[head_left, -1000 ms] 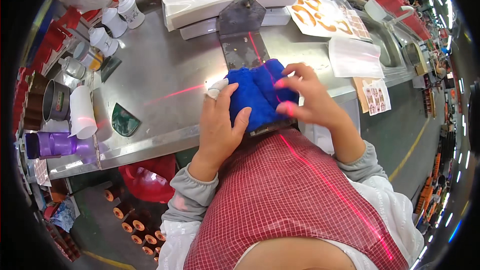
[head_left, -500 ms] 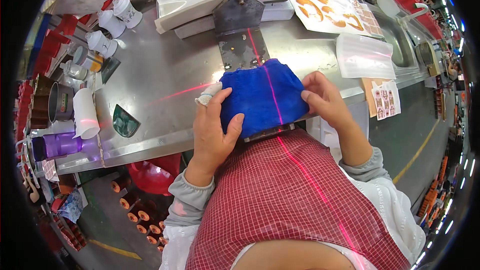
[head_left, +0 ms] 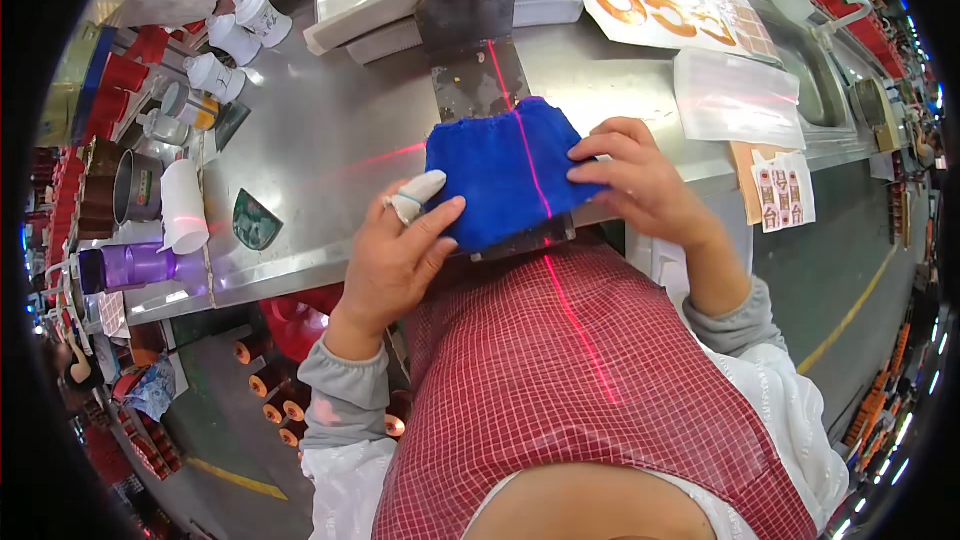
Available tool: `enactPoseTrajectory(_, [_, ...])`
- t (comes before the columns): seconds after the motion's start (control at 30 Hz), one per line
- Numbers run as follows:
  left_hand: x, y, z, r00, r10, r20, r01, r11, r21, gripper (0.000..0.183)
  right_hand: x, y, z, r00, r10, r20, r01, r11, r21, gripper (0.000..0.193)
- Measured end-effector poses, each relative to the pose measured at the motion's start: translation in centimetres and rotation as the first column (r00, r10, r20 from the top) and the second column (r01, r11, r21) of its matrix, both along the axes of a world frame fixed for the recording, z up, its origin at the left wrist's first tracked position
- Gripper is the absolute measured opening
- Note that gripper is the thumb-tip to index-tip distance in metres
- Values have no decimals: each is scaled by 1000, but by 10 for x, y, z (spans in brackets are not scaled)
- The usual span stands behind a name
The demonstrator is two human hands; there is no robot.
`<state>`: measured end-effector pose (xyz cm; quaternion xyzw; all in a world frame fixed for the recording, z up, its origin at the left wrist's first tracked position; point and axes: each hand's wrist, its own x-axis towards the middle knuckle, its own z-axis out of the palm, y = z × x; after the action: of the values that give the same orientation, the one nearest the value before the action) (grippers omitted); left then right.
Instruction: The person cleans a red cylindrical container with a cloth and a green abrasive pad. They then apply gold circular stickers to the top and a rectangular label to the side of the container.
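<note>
A blue cloth (head_left: 505, 180) is draped over a dark metal fixture (head_left: 475, 85) at the front edge of the steel bench, with a red laser line running across it. My left hand (head_left: 390, 255) lies along the cloth's left edge, fingers stretched out, and a white wrap covers one fingertip. On the opposite side my right hand (head_left: 640, 180) has its fingers apart, with the tips touching the cloth's right edge. The right thumb is hard to make out. Beneath the cloth, the front end of the fixture shows close to my red checked apron (head_left: 560, 370).
Across the steel bench (head_left: 330, 190) lie a dark green curved piece (head_left: 256, 220), a white roll (head_left: 184, 205) and a purple bottle (head_left: 130, 267). White lidded jars (head_left: 233, 40) stand far left. Gold-printed sheets (head_left: 640, 0), plastic film (head_left: 738, 98) and a sink (head_left: 820, 90) are right.
My right hand has gone from a pinch at the cloth's edge to spread fingers. My left hand has shifted outward to the left, and the cloth looks flatter.
</note>
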<state>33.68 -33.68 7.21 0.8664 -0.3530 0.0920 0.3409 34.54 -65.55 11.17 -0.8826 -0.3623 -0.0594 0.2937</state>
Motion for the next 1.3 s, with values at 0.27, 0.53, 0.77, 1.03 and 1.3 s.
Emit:
enactPoseTrajectory(0.27, [-1, -24, 17, 993, 117, -19, -118, 992, -41, 31, 47, 21, 35, 890, -8, -457, 143, 955, 261, 22])
enactPoseTrajectory(0.53, [7, -11, 33, 961, 154, 232, -169, 985, 46, 37, 33, 11, 18, 979, 81, 186, -112, 980, 162, 38])
enactPoseTrajectory(0.77, [-11, -19, -1, 982, 116, 149, -123, 992, 38, 45, -4, 7, -29, 999, -6, 41, 2, 997, 80, 59])
enactPoseTrajectory(1.03, [-15, -23, 5, 993, 112, -37, -111, 994, 16, 60, 1, 15, -31, 999, -28, 26, 24, 988, 150, 60])
enactPoseTrajectory(1.3, [-18, -14, -9, 986, 127, 108, -134, 989, 64, 51, -11, 6, -20, 963, 17, 270, -35, 998, 61, 33])
